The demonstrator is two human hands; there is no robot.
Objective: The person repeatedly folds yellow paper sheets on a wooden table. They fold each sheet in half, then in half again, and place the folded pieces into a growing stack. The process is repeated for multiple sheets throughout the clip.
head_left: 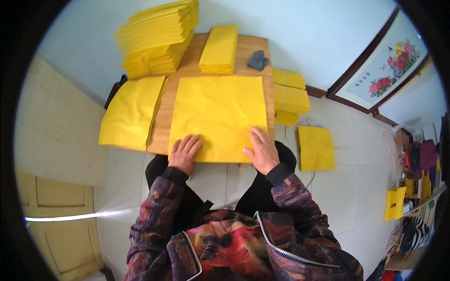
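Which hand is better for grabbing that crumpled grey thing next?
Probably the right hand: it rests on the right side of the yellow material, nearer the grey thing; the left hand rests farther left.

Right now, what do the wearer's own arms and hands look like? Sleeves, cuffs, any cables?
Left hand and right hand: bare, no gloves. Left sleeve and right sleeve: dark purple-brown, streaked with reddish and orange patterning. Left cuff and right cuff: plain black, close-fitting. No cables visible on either arm.
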